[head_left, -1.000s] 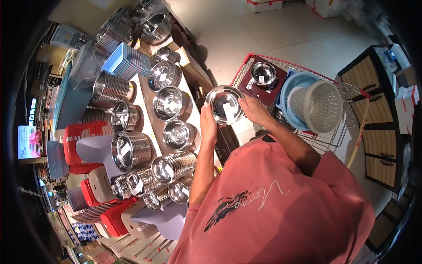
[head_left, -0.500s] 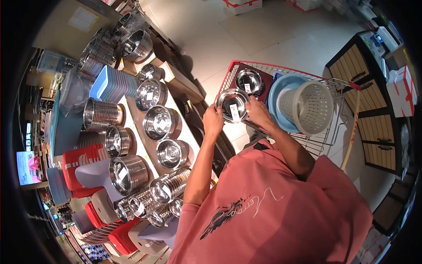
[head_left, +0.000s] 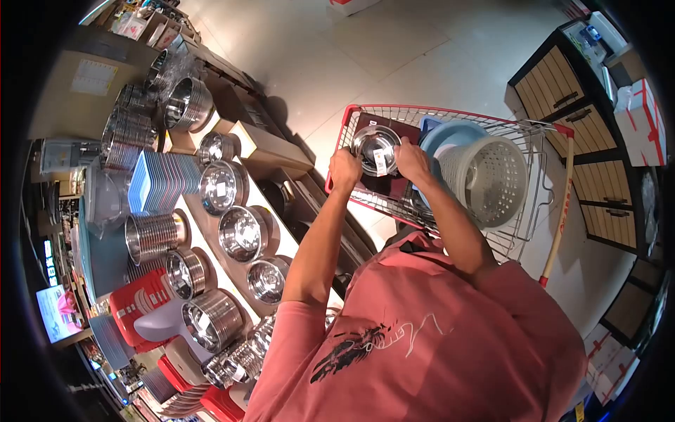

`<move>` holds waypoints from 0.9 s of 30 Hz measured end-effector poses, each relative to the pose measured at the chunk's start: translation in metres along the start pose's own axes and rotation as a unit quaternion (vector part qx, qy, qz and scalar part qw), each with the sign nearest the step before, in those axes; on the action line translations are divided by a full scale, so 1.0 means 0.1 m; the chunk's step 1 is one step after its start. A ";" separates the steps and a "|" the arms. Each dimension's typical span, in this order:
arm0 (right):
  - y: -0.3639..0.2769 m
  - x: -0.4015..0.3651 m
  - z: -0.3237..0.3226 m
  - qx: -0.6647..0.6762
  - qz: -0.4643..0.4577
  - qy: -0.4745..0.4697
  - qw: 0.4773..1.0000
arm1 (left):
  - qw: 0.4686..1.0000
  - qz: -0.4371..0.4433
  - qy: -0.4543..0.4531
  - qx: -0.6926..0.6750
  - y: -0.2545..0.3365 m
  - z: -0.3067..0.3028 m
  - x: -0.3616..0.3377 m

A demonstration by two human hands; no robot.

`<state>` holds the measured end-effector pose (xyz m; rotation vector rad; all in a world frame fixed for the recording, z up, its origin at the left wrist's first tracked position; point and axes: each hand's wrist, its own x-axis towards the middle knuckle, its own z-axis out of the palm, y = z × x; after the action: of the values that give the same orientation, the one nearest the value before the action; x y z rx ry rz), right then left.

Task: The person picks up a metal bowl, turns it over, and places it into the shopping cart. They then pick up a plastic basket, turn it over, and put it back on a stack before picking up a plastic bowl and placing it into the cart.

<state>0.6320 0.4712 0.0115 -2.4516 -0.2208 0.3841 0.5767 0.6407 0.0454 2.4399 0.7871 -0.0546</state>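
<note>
Both my hands hold a shiny steel bowl (head_left: 367, 152) with a white label, over the front part of a wire shopping cart (head_left: 450, 110) with a red rim. My left hand (head_left: 345, 169) grips the bowl's left edge, and my right hand (head_left: 413, 160) its right edge. Beneath the bowl lies a dark red flat item (head_left: 383, 185) in the cart. A light blue basin (head_left: 460, 131) and a pale perforated basket (head_left: 495, 184) stand in the cart to the right of my right hand. Whatever is directly under the bowl is hidden.
On the left, a display shelf (head_left: 204, 230) carries steel bowls and pots. Stacked blue trays (head_left: 165, 181) and red plastic stools (head_left: 140, 304) stand beyond them. At the right are wood-front cabinets (head_left: 547, 88) and a white box with red tape (head_left: 638, 123).
The bowl in my hands has moved forward over the cart's front part, above where another steel bowl showed before. The view has shifted, and the shelf appears further left.
</note>
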 end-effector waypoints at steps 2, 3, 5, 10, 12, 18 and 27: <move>0.02 0.12 0.03 -0.012 0.014 -0.014 1.000 | 1.000 -0.009 -0.003 0.009 0.03 0.03 0.08; 0.03 0.17 0.06 -0.013 0.013 -0.011 1.000 | 1.000 -0.014 -0.002 0.009 0.01 0.06 0.14; 0.07 0.22 0.12 -0.033 0.006 -0.009 0.999 | 1.000 -0.013 -0.001 0.013 -0.03 0.15 0.23; 0.08 0.32 0.14 -0.038 0.030 -0.050 0.998 | 1.000 0.007 -0.019 0.020 -0.15 0.27 0.32; 0.09 0.33 0.11 -0.041 0.041 -0.065 0.996 | 0.999 0.012 -0.041 0.011 -0.15 0.26 0.34; 0.08 0.31 0.15 -0.037 0.045 -0.075 0.996 | 0.997 0.011 -0.077 0.025 -0.22 0.34 0.23; 0.75 0.40 0.61 0.063 0.057 0.037 0.996 | 0.994 -0.004 -0.045 -0.100 -0.40 0.14 -0.12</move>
<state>0.6545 0.4570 -0.0898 -2.3547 -0.0231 0.3447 0.5467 0.6539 0.0153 2.2285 0.7264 -0.0833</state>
